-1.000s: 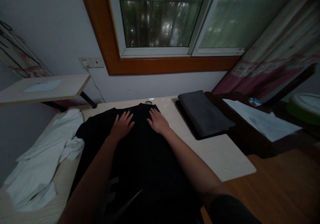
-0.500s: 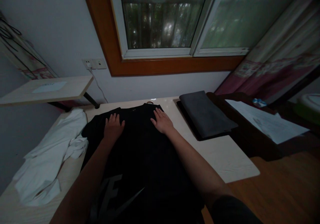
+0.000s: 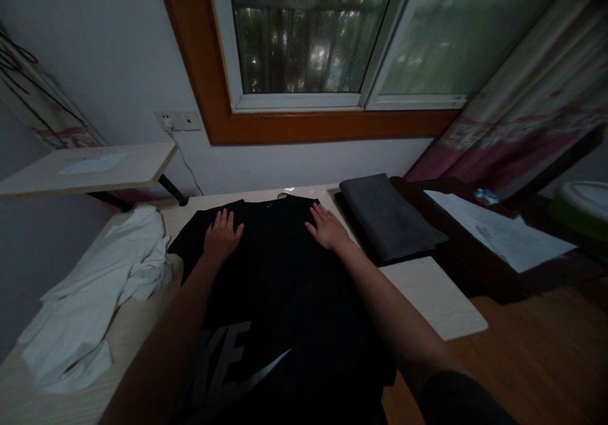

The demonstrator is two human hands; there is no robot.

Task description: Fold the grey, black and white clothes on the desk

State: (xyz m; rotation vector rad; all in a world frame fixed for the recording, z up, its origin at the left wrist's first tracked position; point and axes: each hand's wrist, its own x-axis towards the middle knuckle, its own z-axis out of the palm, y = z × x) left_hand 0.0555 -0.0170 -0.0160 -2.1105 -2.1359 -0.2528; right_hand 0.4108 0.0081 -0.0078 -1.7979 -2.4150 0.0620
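A black t-shirt (image 3: 275, 285) with a grey printed logo lies spread flat on a pale table (image 3: 427, 292). My left hand (image 3: 222, 236) rests palm down on the shirt's far left shoulder area, fingers stretched out. My right hand (image 3: 327, 227) lies flat on the far right shoulder area, fingers also extended. Both hands hold nothing and press on the cloth near the collar.
A crumpled white garment (image 3: 95, 292) lies at the table's left. A folded dark grey cloth (image 3: 387, 216) sits at the right far corner. Papers (image 3: 498, 232) rest on a dark wooden desk beyond. A small shelf (image 3: 85, 168) and a window stand behind.
My two hands have slid apart across the shirt, left hand leftward and right hand rightward. More of the grey logo shows near me.
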